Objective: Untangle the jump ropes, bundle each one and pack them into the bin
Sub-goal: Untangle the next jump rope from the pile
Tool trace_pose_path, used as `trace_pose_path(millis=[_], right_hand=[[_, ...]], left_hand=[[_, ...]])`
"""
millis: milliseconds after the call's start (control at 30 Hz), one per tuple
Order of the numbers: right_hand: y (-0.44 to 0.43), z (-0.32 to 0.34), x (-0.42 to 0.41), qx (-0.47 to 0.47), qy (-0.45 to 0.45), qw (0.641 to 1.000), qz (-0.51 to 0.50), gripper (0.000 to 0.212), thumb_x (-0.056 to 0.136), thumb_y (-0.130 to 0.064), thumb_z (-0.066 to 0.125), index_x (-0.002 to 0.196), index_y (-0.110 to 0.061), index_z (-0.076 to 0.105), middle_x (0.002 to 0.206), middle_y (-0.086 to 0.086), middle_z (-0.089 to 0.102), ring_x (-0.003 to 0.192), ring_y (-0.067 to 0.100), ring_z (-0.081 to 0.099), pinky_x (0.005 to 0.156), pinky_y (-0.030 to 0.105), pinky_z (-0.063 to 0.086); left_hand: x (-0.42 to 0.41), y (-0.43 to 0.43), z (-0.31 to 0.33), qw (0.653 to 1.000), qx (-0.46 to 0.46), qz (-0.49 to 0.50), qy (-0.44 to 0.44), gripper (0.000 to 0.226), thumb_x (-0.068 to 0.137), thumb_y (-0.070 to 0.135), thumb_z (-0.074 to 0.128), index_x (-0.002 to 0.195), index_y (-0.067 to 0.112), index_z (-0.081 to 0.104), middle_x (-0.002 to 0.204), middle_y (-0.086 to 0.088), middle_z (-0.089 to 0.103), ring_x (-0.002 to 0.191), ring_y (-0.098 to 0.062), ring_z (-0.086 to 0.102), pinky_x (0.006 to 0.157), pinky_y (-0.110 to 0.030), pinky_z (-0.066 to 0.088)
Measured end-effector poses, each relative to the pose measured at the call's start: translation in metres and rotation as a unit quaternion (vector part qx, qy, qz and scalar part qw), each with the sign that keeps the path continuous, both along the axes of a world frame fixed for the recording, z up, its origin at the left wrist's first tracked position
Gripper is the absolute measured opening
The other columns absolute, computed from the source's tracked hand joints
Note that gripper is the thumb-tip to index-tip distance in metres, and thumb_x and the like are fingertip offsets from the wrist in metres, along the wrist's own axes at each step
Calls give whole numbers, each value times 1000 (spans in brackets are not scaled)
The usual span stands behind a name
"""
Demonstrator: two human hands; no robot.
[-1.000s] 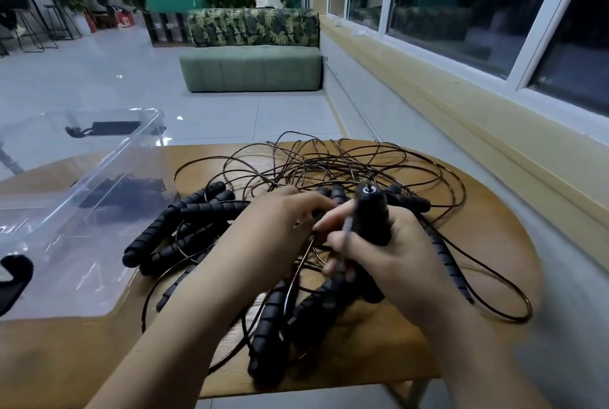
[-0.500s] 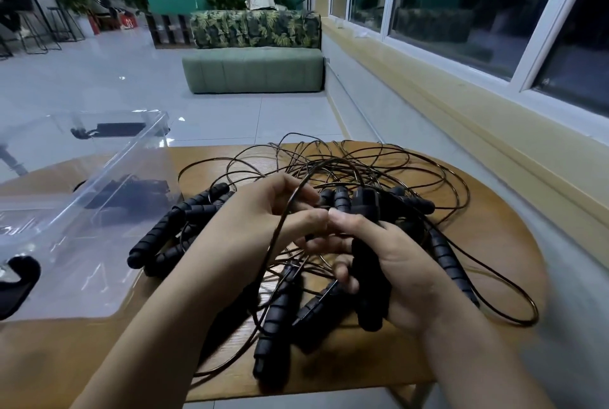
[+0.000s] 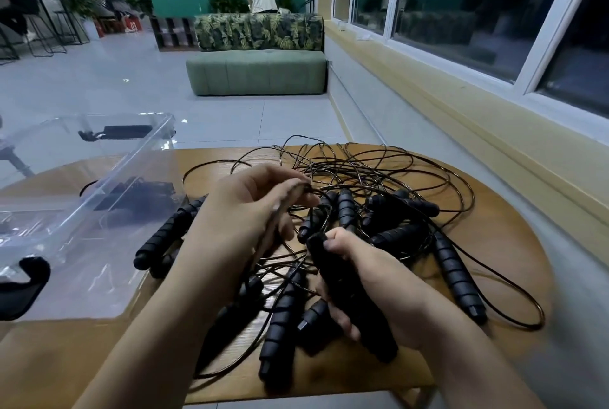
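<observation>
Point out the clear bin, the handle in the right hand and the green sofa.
clear bin [image 3: 115,116]: head view, far rim.
handle [image 3: 336,273]: head view, upper shaft.
green sofa [image 3: 257,74]: head view, seat front.

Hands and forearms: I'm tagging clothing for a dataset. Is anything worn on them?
Nothing visible. The left hand and right hand are bare, no gloves, rings or watch showing, and no sleeve covers either forearm within the frame.

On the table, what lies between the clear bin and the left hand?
In the head view, black ribbed jump rope handles lie side by side on the table between the clear bin and the left hand, which pinches a cord.
</observation>
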State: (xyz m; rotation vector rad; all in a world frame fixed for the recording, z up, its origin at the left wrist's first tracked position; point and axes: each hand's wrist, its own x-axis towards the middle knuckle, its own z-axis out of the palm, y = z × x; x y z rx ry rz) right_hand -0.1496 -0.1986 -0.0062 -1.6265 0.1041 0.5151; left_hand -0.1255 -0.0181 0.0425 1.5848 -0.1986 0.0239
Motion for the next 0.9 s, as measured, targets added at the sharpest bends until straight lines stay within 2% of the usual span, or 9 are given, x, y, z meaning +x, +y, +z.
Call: trace_pose_path(millis=[133,267,367,433,500,600,667,767,900], right_hand=[[-4,-2,-4,-46,-57,997,24,21,112,-38,52,108,-18,55,80,11,69,54,26,55,47,32,43],[-4,2,0,-69,-84,994,-26,25,108,-34,62,121,-15,53,75,11,72,53,29,62,46,34,49],[-7,9,-1,-22,-110,988,-104,29,104,-36,67,117,-14,54,77,20,72,53,25,65,47,35,52],[-10,13,-1,23,-128,982,-138,30,101,-39,69,115,-13,59,83,20,72,55,22,66,47,33,54],[-11,13,-1,86,-131,977,-144,25,104,-34,66,118,-14,65,86,16,73,63,23,68,52,34,55],[-8,12,-2,182,-140,961,-154,29,105,-33,61,119,-11,75,94,13,75,77,22,68,66,33,55],[-4,14,-3,241,-150,942,-177,33,104,-37,59,110,-13,81,93,11,74,78,19,67,68,30,53],[2,19,-8,278,-187,928,-165,36,100,-43,59,108,-19,85,101,15,77,88,21,73,73,27,58],[5,19,-11,268,-235,928,-105,42,106,-38,53,126,-8,74,127,20,76,124,30,72,97,30,59]], left_hand=[[-12,-3,0,982,128,0,-140,3,96,23,76,95,24,79,81,6,78,58,-8,56,56,-21,44],[-20,-3,4,946,227,-114,-199,12,95,38,76,92,26,79,75,7,72,63,-12,62,59,-26,48],[-20,-4,6,944,207,-197,-162,28,104,42,59,93,20,73,75,0,72,62,-13,61,59,-28,46],[-16,-4,5,961,154,-200,-115,20,107,31,57,98,15,64,78,-9,74,63,-23,65,59,-31,49],[-12,-4,1,976,114,-160,-94,8,106,20,62,104,14,56,85,-11,73,66,-28,67,60,-38,52],[-5,-4,-5,987,118,-22,-103,26,96,15,77,109,24,56,98,3,69,70,-18,67,64,-44,57],[-2,-6,-8,982,129,74,-116,47,87,22,86,117,36,54,115,14,64,80,-10,69,75,-45,63],[3,-10,-13,987,108,89,-82,83,75,30,95,136,49,42,133,19,54,101,-9,71,86,-44,64],[9,-17,-22,997,70,37,24,87,59,64,93,133,42,52,112,14,73,91,-9,76,84,-41,63]])
